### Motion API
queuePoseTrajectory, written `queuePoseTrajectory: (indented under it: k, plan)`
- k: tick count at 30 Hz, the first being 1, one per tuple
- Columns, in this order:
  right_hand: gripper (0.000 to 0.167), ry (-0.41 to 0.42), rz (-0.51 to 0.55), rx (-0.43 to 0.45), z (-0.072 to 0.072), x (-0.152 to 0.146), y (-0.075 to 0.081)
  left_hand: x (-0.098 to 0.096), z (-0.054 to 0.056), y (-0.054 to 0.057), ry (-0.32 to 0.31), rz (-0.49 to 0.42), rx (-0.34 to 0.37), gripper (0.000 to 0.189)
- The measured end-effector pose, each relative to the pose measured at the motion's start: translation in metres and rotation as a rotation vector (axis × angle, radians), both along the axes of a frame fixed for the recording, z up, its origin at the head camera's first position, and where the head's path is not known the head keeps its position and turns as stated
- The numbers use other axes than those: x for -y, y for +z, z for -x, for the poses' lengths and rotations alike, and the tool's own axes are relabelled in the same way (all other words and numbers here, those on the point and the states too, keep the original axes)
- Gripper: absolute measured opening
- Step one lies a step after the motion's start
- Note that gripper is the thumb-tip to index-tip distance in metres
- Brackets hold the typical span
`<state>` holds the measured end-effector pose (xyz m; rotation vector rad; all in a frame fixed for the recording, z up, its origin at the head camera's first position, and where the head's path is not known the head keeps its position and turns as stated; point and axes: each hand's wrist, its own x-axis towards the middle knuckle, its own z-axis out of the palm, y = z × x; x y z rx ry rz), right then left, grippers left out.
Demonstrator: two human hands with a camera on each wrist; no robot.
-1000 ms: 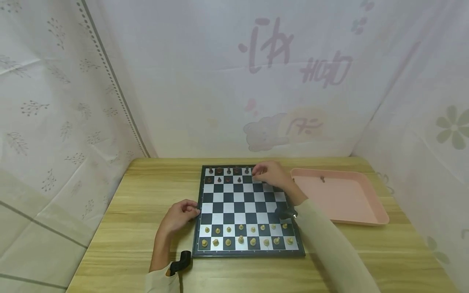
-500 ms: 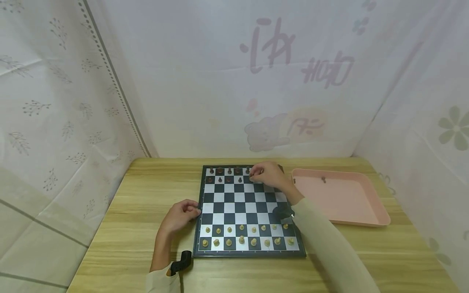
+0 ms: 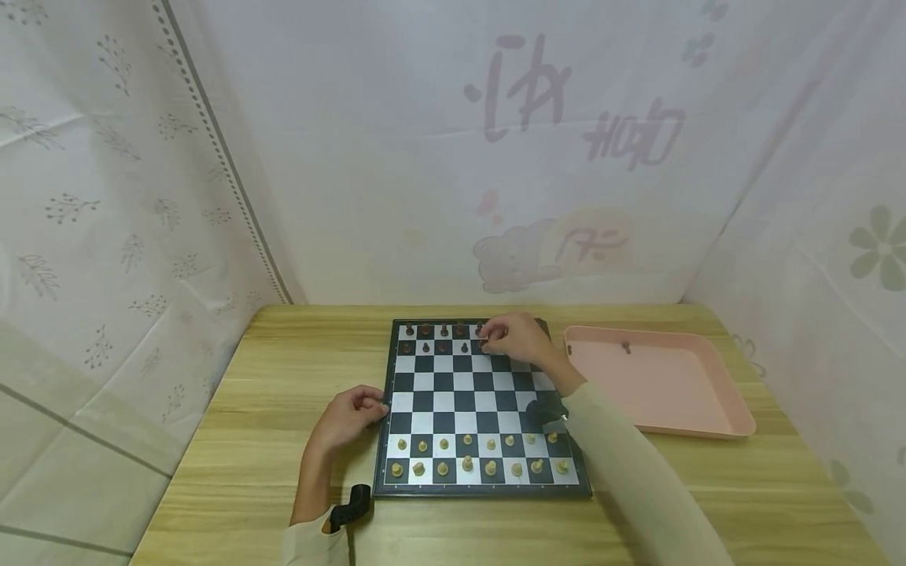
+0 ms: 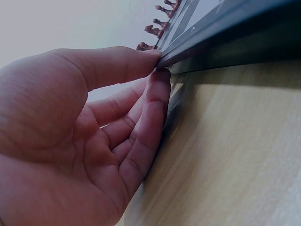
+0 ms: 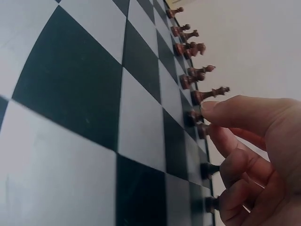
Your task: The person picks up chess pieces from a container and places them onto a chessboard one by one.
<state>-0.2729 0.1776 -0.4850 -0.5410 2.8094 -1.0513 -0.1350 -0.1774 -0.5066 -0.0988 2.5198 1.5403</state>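
Observation:
On the chessboard [image 3: 442, 402], my right hand [image 3: 522, 338] is at the far rows of dark brown pieces. Its thumb and index finger pinch a dark brown pawn [image 5: 194, 117], the top of which the fingertips hide. Right beside it stands a taller dark piece with a pointed crown [image 5: 211, 95]. Other dark pieces [image 3: 442, 330] stand to the left in two rows. My left hand [image 3: 345, 420] holds the board's left edge, thumb on top of the frame [image 4: 202, 40] and fingertips against its side from below.
Cream pieces [image 3: 468, 464] fill the two near rows of the board. Right of the board lies a pink tray [image 3: 715, 385] with a dark piece [image 3: 626, 347] in it and another by its left wall. Patterned cloth [image 3: 396, 157] hangs behind the wooden table [image 3: 297, 346].
My right hand has shifted slightly left and brought the pawn down onto a second-row square. The left hand stays at the board's edge.

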Motion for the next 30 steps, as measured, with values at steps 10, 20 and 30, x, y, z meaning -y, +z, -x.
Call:
queuePoseTrajectory:
  k: [10,20,30]
  plan:
    - [0.021,-0.095,0.061,0.015,-0.003,-0.050,0.010,0.008,0.006,-0.018,-0.046,-0.026,-0.049,0.031]
    - [0.021,-0.148,0.030,-0.040,-0.019,-0.126,0.014,0.014,0.012,-0.034,-0.067,-0.026,-0.055,0.033]
    - [0.024,-0.075,0.000,0.090,-0.040,-0.166,0.004,-0.001,0.001,-0.003,-0.007,0.016,0.018,0.026]
